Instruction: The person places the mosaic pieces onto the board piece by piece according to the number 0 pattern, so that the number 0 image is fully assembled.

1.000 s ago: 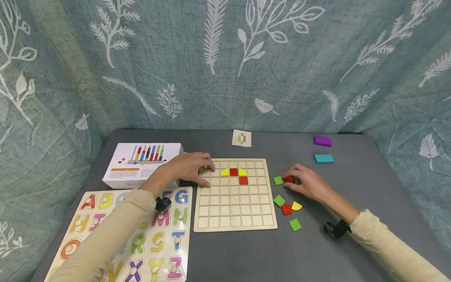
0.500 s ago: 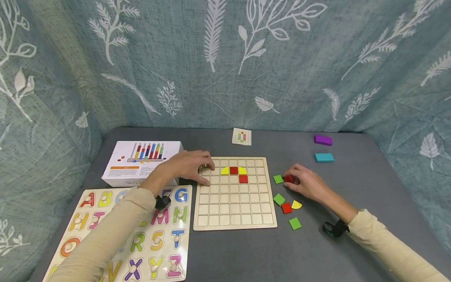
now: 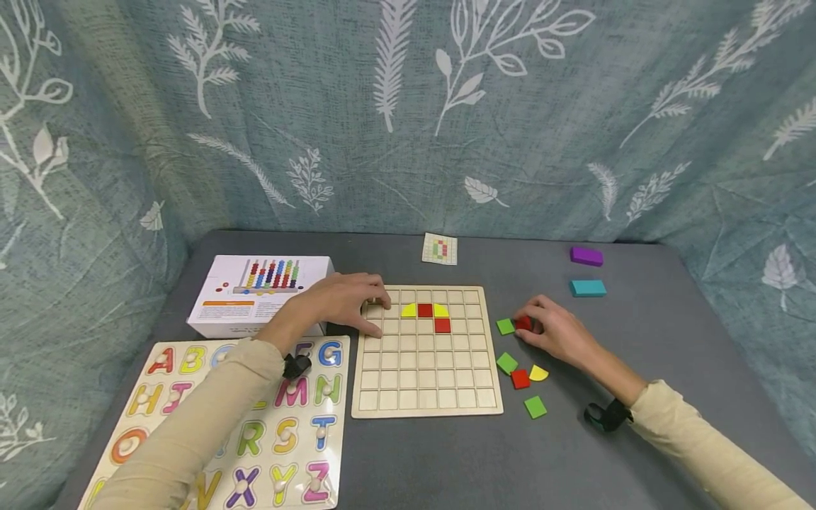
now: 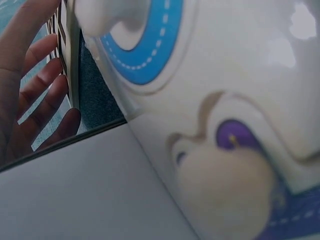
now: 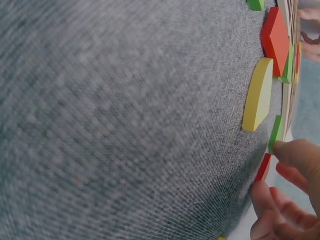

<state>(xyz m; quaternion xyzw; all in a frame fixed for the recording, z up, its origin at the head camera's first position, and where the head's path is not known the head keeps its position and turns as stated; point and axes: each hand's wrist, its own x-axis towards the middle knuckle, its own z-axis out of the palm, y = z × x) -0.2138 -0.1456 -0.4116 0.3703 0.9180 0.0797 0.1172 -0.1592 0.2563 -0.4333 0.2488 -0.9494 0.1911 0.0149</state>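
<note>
In the head view, a wooden grid board [image 3: 427,372] lies mid-table, with two yellow quarter-round tiles and two red square tiles in its upper cells. My left hand [image 3: 347,301] rests at the board's upper left edge, fingers spread and loosely bent; the left wrist view shows those fingers [image 4: 45,95] along the board's side. Right of the board, my right hand [image 3: 554,329] pinches a red square tile [image 3: 523,323] between thumb and fingers, low at the table. A green square tile [image 3: 506,326] lies right beside it, near the thumb in the right wrist view.
Nearer me lie more green tiles [image 3: 535,407], a red tile [image 3: 520,379] and a yellow quarter-round [image 3: 538,373]. A small pattern card [image 3: 440,249] lies behind the board. Purple [image 3: 586,256] and teal [image 3: 588,288] blocks stand far right. A white box [image 3: 223,283] and letter puzzle [image 3: 268,368] are left.
The view shifts slightly. Both hands stay where they were, and the tiles have not visibly moved.
</note>
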